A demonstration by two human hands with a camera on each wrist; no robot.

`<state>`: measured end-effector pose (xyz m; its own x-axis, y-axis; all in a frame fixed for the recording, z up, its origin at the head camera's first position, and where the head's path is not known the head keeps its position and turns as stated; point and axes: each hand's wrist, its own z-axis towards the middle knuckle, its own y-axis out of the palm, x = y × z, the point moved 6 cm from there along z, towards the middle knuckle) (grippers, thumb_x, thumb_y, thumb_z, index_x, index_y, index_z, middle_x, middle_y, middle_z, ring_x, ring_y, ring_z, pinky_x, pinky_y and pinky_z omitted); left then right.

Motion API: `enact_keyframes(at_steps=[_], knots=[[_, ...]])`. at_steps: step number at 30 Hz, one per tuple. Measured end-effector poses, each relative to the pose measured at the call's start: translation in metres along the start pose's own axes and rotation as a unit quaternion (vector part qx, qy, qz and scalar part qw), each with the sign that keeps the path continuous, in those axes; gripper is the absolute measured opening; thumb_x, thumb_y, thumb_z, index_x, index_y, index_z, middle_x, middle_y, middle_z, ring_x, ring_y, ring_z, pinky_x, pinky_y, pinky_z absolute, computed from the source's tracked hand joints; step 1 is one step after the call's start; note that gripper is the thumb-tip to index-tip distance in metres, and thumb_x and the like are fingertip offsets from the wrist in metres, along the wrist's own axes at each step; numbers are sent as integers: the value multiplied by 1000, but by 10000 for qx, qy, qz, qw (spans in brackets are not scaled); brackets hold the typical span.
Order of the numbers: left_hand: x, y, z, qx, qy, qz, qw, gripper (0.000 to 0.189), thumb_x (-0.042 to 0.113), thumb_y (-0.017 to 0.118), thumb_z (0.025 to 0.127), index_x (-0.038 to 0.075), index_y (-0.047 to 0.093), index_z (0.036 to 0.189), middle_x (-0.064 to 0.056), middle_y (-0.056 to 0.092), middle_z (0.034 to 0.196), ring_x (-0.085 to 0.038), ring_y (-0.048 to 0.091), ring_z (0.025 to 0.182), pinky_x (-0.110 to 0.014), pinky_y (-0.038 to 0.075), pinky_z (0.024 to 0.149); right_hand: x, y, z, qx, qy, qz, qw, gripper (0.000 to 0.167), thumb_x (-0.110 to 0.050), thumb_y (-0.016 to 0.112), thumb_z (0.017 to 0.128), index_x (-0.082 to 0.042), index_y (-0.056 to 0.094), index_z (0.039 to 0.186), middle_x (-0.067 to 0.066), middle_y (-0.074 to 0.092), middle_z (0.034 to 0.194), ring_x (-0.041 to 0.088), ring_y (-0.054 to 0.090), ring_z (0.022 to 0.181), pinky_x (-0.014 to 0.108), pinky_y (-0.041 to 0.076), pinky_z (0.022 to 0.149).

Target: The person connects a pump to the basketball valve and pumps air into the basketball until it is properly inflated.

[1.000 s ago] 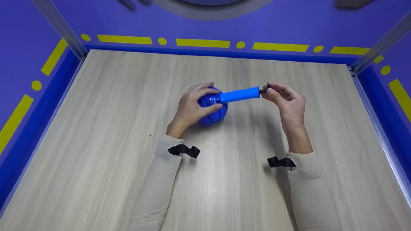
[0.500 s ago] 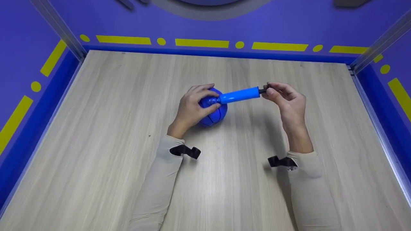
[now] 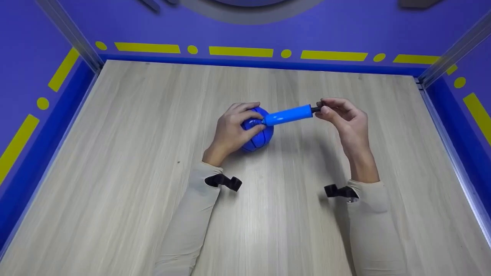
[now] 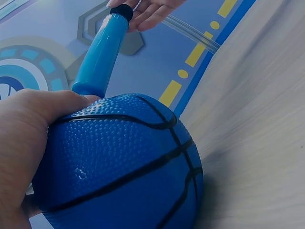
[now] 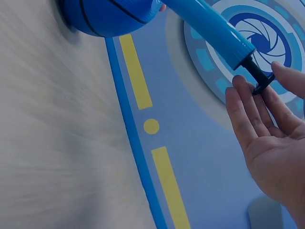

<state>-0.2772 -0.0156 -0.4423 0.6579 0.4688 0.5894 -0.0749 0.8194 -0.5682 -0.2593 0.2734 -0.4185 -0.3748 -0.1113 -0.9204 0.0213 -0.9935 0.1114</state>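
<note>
A small blue basketball point(image 3: 260, 140) with black lines sits on the table, gripped by my left hand point(image 3: 232, 128). The left thumb and index finger lie close about the spot where a blue hand pump point(image 3: 288, 115) meets the ball. From there the pump slants up to the right. At its far end a short length of black rod shows, ending in a black T-shaped handle point(image 5: 263, 84). My right hand point(image 3: 351, 120) pinches that handle between thumb and fingers. The pump's needle end is hidden by the left hand and the ball.
A pale wood-grain table point(image 3: 134, 153) lies under both hands. Blue walls with yellow marks point(image 3: 241, 51) enclose its back and sides, with metal posts at the back corners. A black camera mount is on each wrist.
Both hands, the ball and the pump have shifted slightly to the right. Each hand keeps its hold, and the length of rod showing looks about the same.
</note>
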Motion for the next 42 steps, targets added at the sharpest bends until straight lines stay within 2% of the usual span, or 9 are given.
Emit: enact_keyframes(at_steps=[4,8,13,17,21,24,27,36,42], knots=[[2,2,0,-89,19,16,10000,21,24,87,91,10,82,106,-7,71,136,-26,62,129,-38,49,109,-4,0,-1,-277,-108,-132,9995,30,7,72,98,13,65,126,28,68,123,31,71,110,38,58,96],[4,3,0,-166,47,20,9999,19,23,87,91,11,83,105,-6,71,136,-25,62,129,-39,50,108,-11,5,-2,-583,-433,-866,9936,41,9,74,95,8,62,135,27,67,128,33,68,117,36,55,100],[8,4,1,-204,116,129,9996,19,23,87,91,12,83,105,-6,71,135,-26,62,128,-40,51,107,-18,15,-4,-1022,-910,-1955,9711,51,12,82,87,5,66,135,17,67,133,28,64,124,38,51,106],[9,5,1,-245,128,240,9993,19,25,87,91,12,83,105,-6,72,135,-26,63,128,-41,51,106,-21,26,-7,-1385,-1136,-2583,9493,48,7,88,83,0,74,128,9,71,129,21,65,117,31,51,103],[10,6,1,-294,166,334,9989,19,25,87,92,13,83,105,-6,72,135,-26,63,127,-41,51,106,-20,34,-9,-1623,-1098,-3025,9328,44,-5,90,83,-5,78,125,4,73,124,17,66,112,24,51,97],[10,5,1,-291,202,378,9987,19,26,87,92,13,84,105,-6,72,135,-26,63,126,-40,52,106,-17,38,-10,-1703,-973,-3190,9272,41,-10,91,82,-6,79,122,2,75,120,15,67,106,20,52,92],[10,3,1,-250,220,398,9986,19,25,87,92,13,84,105,-6,72,134,-26,64,126,-39,52,105,-13,38,-9,-1704,-882,-3201,9278,40,-9,91,81,-4,80,119,1,76,115,15,68,99,18,54,87],[8,1,2,-199,157,254,9994,20,28,87,92,14,84,107,-5,72,135,-24,64,126,-39,52,105,-8,34,-8,-1510,-484,-2915,9434,34,-8,91,84,-4,81,117,2,77,110,14,69,94,19,55,86],[7,1,2,-190,97,201,9996,20,29,86,92,15,84,107,-4,72,135,-24,63,128,-39,51,106,-7,33,-7,-1413,-563,-2900,9449,35,-4,92,82,-4,82,116,5,77,109,13,67,91,17,53,83]])
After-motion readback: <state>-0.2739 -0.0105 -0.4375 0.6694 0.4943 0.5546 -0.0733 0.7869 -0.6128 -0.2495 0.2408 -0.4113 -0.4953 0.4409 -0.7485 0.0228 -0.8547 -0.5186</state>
